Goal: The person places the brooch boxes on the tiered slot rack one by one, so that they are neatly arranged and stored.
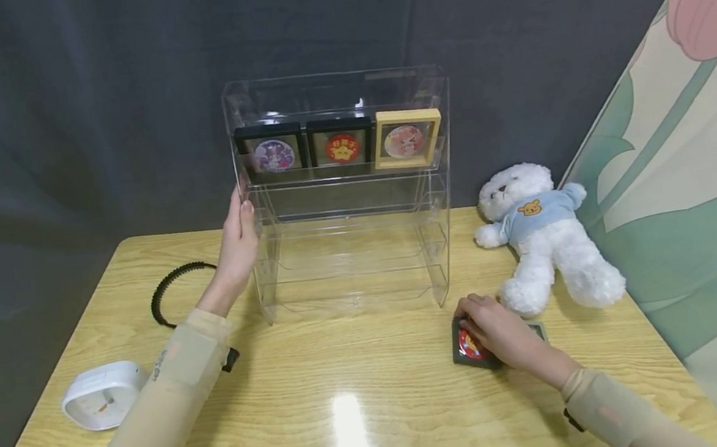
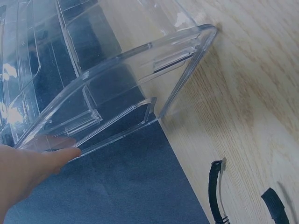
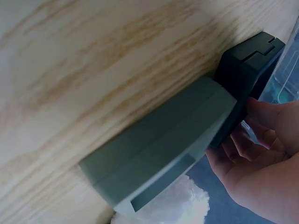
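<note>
A clear plastic display rack [image 1: 355, 299] with several tiers stands on the table. My left hand [image 1: 241, 244] grips its left side edge, thumb on the outside and fingers seen through the panel in the left wrist view. Toward the table's right, my right hand [image 1: 497, 329] pinches a black square frame [image 1: 461, 353] that holds a red round badge. In the right wrist view, thumb and fingers are on either side of this frame. A grey-green frame [image 3: 159, 140] lies against it, mostly hidden under the hand in the head view.
On the rack's top tier sit two black frames [image 1: 344, 170] and a light wooden frame [image 1: 412, 160], each with a round badge. A white plush bear [image 1: 545, 232] lies at right. At left are a white clock [image 1: 105, 400] and a black toothed headband [image 1: 156, 298].
</note>
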The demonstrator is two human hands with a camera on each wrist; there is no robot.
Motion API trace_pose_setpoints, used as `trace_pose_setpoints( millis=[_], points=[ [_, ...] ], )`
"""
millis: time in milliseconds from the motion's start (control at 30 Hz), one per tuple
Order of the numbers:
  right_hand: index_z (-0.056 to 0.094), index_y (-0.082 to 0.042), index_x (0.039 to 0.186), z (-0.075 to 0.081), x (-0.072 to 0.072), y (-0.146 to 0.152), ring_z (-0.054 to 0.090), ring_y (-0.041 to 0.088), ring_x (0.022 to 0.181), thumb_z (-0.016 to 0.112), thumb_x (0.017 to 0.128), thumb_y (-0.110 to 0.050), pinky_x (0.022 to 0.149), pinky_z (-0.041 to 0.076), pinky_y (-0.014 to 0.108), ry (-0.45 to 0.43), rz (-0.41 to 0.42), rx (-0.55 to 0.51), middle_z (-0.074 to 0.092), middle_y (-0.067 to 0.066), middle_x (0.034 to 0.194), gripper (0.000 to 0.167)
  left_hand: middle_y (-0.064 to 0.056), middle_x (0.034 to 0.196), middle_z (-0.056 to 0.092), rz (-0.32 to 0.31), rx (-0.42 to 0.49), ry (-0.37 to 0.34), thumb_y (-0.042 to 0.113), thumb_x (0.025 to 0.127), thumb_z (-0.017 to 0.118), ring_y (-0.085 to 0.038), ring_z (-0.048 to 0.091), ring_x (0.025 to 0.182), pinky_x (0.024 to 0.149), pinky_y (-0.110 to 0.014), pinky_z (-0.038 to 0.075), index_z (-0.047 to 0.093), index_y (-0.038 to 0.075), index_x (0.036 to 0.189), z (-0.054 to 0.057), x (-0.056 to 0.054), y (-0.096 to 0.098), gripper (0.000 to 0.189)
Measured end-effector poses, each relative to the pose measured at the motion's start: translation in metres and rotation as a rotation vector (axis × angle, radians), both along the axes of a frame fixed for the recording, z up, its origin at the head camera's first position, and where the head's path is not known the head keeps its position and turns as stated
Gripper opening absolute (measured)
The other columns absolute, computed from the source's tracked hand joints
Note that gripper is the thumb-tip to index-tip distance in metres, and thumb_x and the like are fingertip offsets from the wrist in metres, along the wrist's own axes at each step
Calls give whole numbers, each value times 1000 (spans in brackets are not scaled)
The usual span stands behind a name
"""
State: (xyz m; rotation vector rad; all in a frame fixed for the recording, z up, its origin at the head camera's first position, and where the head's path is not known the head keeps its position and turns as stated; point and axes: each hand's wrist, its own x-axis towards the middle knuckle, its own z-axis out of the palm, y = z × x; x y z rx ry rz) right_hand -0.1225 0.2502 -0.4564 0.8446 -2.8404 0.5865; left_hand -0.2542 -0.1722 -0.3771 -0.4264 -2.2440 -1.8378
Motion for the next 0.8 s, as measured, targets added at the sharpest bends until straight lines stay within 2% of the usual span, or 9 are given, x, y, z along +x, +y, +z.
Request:
trace_pose_setpoints(
  millis=[67,167,300,400,567,800],
  points=[
    [67,-7,97,1,-1,0,54,10,71,72,98,7,59,50,34,-5,4,-32,58,-6,83,15,-7,179,8,3,4,6,18,119,22,-24,9,163,131,-37,12,7,12,174,0,-1,0,57],
    [64,-7,99,4,-1,-1,50,2,61,68,100,7,52,48,29,-71,16,-82,55,-9,74,14,-7,178,9,4,11,8,17,119,23,-23,10,163,131,-34,12,7,12,174,0,-2,1,57],
    [63,-7,102,9,0,-2,48,-2,55,65,104,4,51,46,25,-136,16,-84,53,-12,67,12,-7,178,9,4,16,7,17,119,23,-21,10,162,130,-31,12,8,11,173,-1,-3,1,57],
    [65,-8,102,14,-1,-5,50,-1,61,68,103,4,55,46,25,-109,5,-55,56,-11,74,12,-6,178,8,4,12,1,18,119,23,-21,10,162,131,-33,12,7,13,174,-1,-2,1,57],
    [68,-6,103,23,-2,-9,62,9,74,72,98,7,63,55,33,-29,0,-43,67,-3,86,14,-5,179,7,0,16,-6,19,119,23,-24,10,163,131,-37,13,5,15,174,-1,0,0,57],
    [69,-4,106,40,-9,-17,60,10,70,71,99,7,58,53,31,54,7,-47,66,-2,82,13,-6,179,7,-15,23,8,20,119,23,-22,10,163,131,-36,13,5,14,174,-1,-2,0,57]
  ],
)
